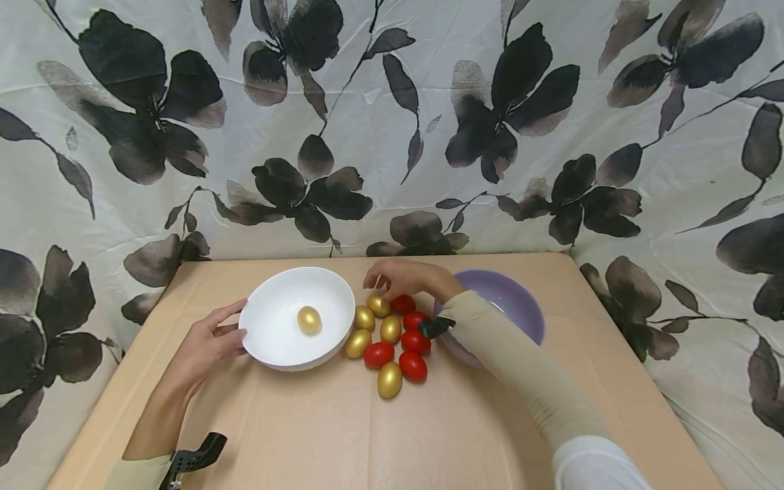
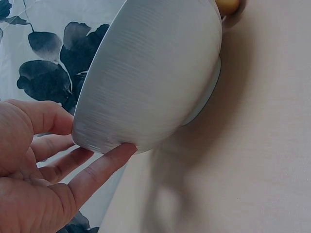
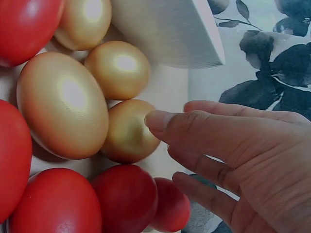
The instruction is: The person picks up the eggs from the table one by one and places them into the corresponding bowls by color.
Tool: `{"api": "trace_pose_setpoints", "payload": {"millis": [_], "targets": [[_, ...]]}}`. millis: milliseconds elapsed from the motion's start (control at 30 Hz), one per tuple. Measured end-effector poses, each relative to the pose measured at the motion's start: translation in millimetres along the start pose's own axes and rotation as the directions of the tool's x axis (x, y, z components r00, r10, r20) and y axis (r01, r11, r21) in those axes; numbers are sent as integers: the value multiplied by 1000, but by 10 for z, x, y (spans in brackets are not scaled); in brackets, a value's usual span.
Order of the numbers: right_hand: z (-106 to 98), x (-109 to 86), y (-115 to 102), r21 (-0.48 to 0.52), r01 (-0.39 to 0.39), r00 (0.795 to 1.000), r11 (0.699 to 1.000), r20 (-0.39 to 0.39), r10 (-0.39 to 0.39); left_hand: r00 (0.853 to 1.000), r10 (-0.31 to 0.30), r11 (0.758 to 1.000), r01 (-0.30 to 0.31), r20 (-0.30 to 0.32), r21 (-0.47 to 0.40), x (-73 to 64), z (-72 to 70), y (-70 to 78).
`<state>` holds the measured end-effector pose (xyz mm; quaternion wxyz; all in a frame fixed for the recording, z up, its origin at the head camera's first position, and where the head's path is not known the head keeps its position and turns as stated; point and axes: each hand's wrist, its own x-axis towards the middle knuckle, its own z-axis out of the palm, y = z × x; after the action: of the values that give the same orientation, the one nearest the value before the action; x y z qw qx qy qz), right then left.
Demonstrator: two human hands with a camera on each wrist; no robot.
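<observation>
Eggs (image 1: 390, 329) on tan tabletop (image 1: 324, 429) — floral backdrop (image 1: 367, 129)

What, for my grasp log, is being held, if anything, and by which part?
The left hand holds the white bowl by its rim and outer wall; the right hand, near a gold egg, holds nothing.

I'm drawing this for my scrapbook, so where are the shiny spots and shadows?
Right wrist view: pale glare on the gold eggs; left wrist view: the white bowl looks greyish, its soft shadow on the table; head view: brighter bowl.
</observation>
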<state>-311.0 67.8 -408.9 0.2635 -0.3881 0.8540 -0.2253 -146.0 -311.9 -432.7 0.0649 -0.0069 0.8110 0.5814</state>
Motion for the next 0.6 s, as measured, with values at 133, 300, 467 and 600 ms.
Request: {"api": "trace_pose_setpoints", "payload": {"millis": [133,300,467,600], "targets": [[25,14,-21,-31,-10,1000,999,10,11,1000,-4,1000,4,1,5,-3,-6,-1],[61,59,-13,-55,-32,999,998,31,34,1000,-6,1000,6,2,3,-4,-2,-2],[70,100,3,-74,-35,999,997,37,38,1000,-11,1000,11,-2,17,4,-4,9],[60,118,-9,-91,-38,998,995,36,42,1000,-14,1000,14,-4,21,10,-3,16]]}}
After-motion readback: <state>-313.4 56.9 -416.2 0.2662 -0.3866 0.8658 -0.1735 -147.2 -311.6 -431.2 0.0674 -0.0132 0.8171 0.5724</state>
